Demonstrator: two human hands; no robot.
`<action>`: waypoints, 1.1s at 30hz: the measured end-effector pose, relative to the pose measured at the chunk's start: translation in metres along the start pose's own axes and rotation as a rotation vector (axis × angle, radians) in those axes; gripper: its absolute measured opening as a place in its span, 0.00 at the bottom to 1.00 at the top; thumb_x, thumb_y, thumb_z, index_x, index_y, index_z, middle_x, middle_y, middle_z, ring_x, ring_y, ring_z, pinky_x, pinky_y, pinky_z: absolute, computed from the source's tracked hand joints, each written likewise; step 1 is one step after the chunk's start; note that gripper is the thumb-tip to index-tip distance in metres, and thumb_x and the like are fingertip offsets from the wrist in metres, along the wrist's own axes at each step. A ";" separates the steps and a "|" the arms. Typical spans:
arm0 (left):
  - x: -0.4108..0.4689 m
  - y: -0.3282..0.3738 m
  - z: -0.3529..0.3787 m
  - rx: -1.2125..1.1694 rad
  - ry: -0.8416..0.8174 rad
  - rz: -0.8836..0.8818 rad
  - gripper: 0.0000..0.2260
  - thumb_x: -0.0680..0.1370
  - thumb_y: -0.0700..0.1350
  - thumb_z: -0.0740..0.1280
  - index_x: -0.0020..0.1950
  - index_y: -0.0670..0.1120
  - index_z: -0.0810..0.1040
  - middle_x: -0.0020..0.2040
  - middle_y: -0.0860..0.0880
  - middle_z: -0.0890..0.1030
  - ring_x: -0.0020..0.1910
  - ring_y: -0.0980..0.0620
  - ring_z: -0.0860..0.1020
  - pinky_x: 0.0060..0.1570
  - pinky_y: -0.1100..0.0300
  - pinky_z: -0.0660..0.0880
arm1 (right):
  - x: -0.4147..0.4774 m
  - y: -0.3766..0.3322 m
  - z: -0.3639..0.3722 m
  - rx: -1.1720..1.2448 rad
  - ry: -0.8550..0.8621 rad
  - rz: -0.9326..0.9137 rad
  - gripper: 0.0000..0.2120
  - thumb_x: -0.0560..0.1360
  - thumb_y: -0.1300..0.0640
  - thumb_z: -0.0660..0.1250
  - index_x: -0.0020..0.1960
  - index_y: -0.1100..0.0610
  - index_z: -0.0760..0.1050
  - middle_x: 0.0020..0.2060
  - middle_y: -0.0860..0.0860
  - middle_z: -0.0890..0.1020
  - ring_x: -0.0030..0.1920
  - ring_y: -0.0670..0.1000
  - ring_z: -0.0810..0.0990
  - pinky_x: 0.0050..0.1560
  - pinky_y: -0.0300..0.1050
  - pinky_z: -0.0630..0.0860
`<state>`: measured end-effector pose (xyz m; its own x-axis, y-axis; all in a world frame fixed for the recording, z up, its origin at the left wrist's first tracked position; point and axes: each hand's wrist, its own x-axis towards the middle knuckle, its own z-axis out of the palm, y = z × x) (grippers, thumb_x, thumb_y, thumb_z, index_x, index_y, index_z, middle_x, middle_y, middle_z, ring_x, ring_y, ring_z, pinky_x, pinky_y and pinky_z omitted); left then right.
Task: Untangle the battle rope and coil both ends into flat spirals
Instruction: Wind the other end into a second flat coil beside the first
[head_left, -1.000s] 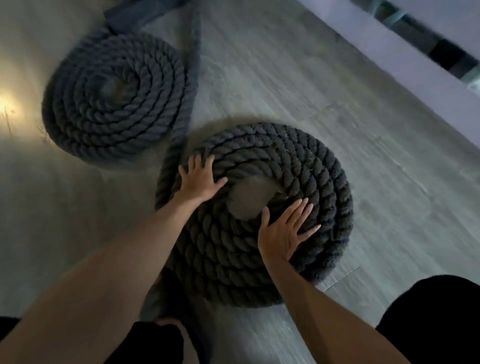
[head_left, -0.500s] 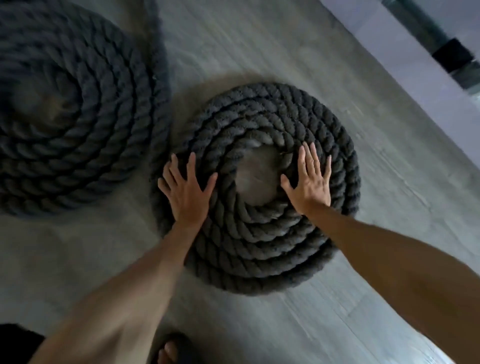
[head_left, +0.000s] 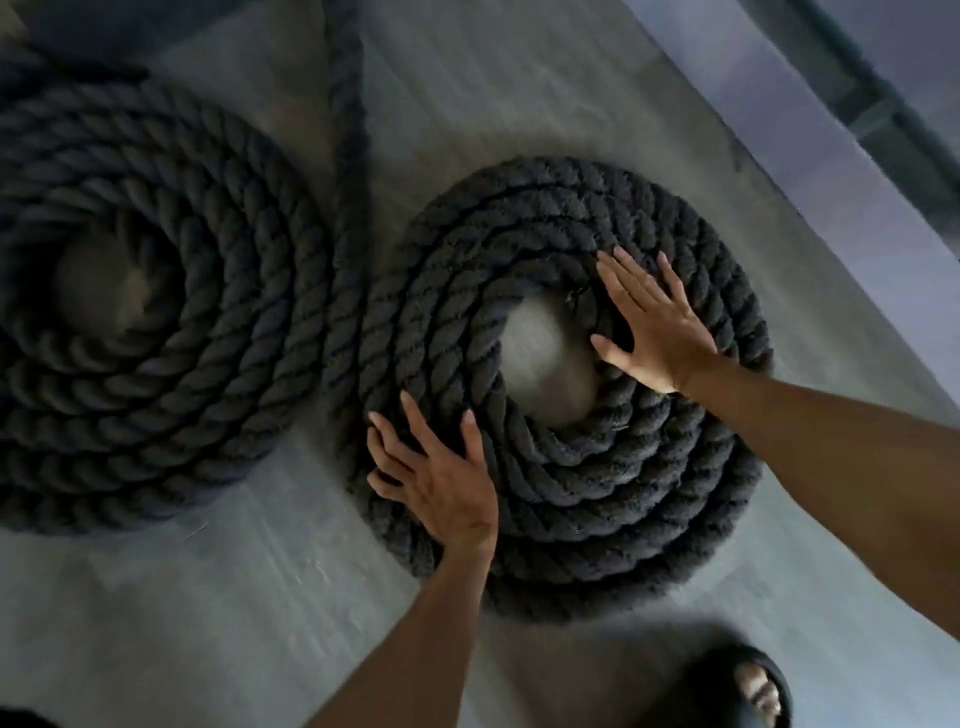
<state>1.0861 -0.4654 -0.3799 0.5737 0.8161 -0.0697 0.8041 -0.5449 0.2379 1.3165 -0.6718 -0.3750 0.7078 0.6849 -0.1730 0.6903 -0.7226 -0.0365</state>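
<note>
The thick dark battle rope lies on the floor in two flat spirals. The right spiral (head_left: 597, 493) sits in the middle of the view with a bare gap of floor at its centre. My left hand (head_left: 441, 478) rests flat on its lower-left turns, fingers spread. My right hand (head_left: 654, 322) lies flat on its upper-right turns beside the central gap, fingers apart. The left spiral (head_left: 197, 332) touches the right one, and a straight length of rope (head_left: 347, 104) runs away between them toward the top edge.
The grey wood-look floor (head_left: 208, 623) surrounds both spirals. A pale wall base (head_left: 810, 171) runs diagonally along the upper right. My foot in a dark slipper (head_left: 743, 686) stands just below the right spiral.
My left hand slid down to the lower-left turns, and my right hand shifted to the upper-right turns. The view has moved right, cutting off part of the left spiral, and my slippered foot now shows.
</note>
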 end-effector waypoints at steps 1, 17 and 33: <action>0.000 0.010 0.002 0.000 0.005 -0.036 0.33 0.80 0.68 0.53 0.79 0.50 0.58 0.77 0.40 0.58 0.75 0.40 0.58 0.67 0.38 0.58 | 0.015 0.009 -0.005 0.000 0.000 -0.042 0.41 0.80 0.31 0.45 0.82 0.53 0.36 0.82 0.48 0.41 0.81 0.49 0.39 0.79 0.66 0.47; 0.013 0.043 -0.005 -0.139 0.045 -0.152 0.25 0.75 0.60 0.67 0.68 0.50 0.71 0.70 0.40 0.64 0.70 0.38 0.62 0.67 0.38 0.61 | 0.044 0.024 -0.023 0.009 0.005 -0.103 0.40 0.81 0.30 0.38 0.83 0.55 0.43 0.83 0.49 0.46 0.82 0.47 0.41 0.79 0.66 0.47; 0.179 0.107 0.003 0.118 -0.251 0.570 0.43 0.72 0.75 0.53 0.81 0.56 0.47 0.81 0.41 0.47 0.79 0.40 0.40 0.75 0.39 0.39 | -0.020 -0.081 -0.002 0.240 -0.042 0.817 0.34 0.83 0.42 0.49 0.83 0.58 0.44 0.81 0.60 0.43 0.81 0.59 0.35 0.74 0.74 0.41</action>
<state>1.2752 -0.3777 -0.3695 0.9247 0.3290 -0.1916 0.3647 -0.9099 0.1975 1.2470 -0.6271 -0.3661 0.9605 -0.0604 -0.2718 -0.0881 -0.9920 -0.0908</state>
